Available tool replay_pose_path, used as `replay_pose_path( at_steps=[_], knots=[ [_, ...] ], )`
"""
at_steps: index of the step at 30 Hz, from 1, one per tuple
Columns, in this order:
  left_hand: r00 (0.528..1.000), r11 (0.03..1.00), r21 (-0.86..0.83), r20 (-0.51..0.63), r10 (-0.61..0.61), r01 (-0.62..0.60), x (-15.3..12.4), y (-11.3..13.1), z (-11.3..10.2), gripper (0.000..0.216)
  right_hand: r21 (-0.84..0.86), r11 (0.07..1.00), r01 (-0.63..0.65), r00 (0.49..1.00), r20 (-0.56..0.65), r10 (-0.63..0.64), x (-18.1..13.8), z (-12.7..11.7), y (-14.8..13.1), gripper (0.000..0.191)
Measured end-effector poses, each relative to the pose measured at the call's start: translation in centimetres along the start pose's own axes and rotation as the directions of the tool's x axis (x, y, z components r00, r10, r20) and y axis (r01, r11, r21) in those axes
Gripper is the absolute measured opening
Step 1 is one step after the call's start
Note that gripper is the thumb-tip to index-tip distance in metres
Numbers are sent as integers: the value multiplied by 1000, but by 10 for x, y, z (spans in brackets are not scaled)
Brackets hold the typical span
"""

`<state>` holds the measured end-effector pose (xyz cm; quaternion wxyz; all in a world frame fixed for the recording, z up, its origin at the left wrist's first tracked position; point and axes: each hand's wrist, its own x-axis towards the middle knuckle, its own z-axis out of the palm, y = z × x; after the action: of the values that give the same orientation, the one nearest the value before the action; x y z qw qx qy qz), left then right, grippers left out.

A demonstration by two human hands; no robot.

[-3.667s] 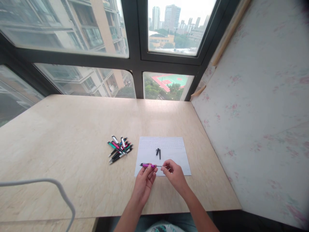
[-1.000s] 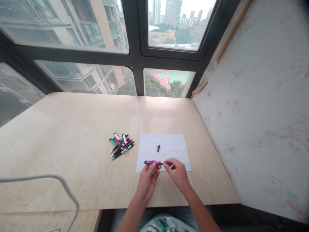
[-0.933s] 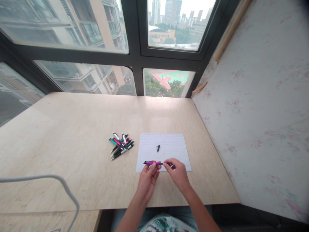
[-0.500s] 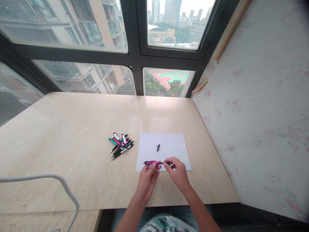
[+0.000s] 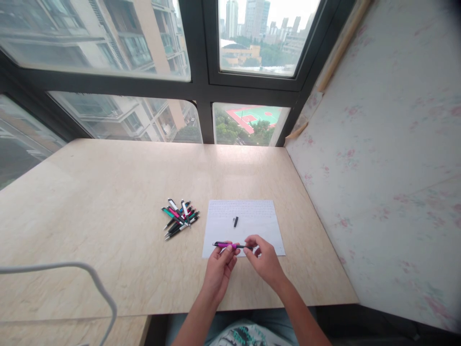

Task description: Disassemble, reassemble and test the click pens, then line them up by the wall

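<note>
My left hand [image 5: 218,270] is closed around the purple barrel of a pen [image 5: 224,245], which lies level above the lower part of a sheet of paper. From the barrel's right end sticks out a thin dark rod [image 5: 240,247], which looks like the pen's refill. The thumb and fingers of my right hand [image 5: 265,259] pinch that rod near its right end. Just beyond the pen, a short black tube [image 5: 236,222] like a pen grip lies on the paper [image 5: 266,230], with a tiny piece beside it, too small to make out.
Left of the paper, several click pens [image 5: 180,218] lie in a loose pile. A grey cable-like tube [image 5: 86,267] curves over the table [image 5: 118,192] at the lower left. Windows [image 5: 205,86] stand behind the table, and a papered wall [image 5: 374,182] borders its right side.
Both hands keep their hold on the pen and the rod, in nearly the same place. The whole view has shifted very slightly.
</note>
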<state>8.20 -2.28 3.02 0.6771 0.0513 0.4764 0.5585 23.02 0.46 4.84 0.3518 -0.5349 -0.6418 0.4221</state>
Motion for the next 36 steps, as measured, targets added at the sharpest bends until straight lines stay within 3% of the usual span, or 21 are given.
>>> replay_pose_path(
  at_steps=[3,12,17,20,28,34,36],
  knots=[
    [1000,1000,5,-12,6,-6,1,0,0,19,-41,999,29,999,17,-28,0,0,2,11],
    [1000,1000,6,8,-1,1,2,-2,-3,21,-155,988,3,1000,25,1,0,-2,4,41],
    [1000,1000,3,-2,7,-7,1,-1,-2,23,-106,994,18,1000,1,-18,1,-2,6,16],
    [1000,1000,-1,-9,12,-12,2,0,-1,23,-115,992,42,999,24,-40,0,-2,7,12],
    [999,1000,17,35,-9,9,-1,3,1,30,-159,987,26,999,48,-19,-1,-5,6,46],
    [1000,1000,21,24,0,-1,0,2,1,28,-111,992,59,998,35,-56,-1,-6,3,21],
    [1000,1000,27,27,-1,1,0,2,1,27,-139,988,69,997,36,-65,-2,-6,4,24]
  ],
)
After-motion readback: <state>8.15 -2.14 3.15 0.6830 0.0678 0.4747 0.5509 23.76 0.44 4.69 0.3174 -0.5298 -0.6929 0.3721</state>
